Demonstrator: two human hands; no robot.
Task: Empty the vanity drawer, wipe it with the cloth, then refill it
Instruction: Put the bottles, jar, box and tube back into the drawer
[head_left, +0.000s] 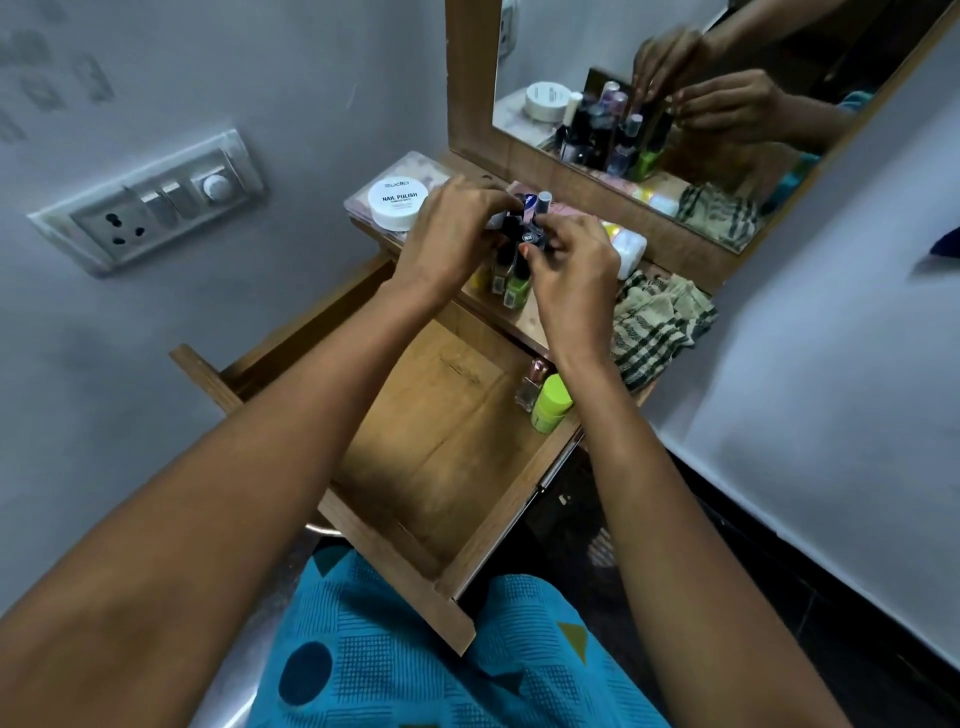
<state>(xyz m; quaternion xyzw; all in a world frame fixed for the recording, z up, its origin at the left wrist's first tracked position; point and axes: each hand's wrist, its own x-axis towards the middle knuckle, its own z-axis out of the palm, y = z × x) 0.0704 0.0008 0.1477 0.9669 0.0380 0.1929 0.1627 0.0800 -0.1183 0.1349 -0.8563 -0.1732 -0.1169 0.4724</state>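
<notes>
Where left hand (452, 228) and right hand (571, 265) meet, fingers (558, 226) clasp the bottles (525, 234).

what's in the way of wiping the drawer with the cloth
A lime green container and a small clear bottle sit in the drawer's far right corner. The cloth lies on the shelf above them.

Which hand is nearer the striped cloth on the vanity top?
Right. The right hand is just left of the cloth, gripping bottles; the left hand is farther left, beyond the right one, beside the white tub.
</notes>
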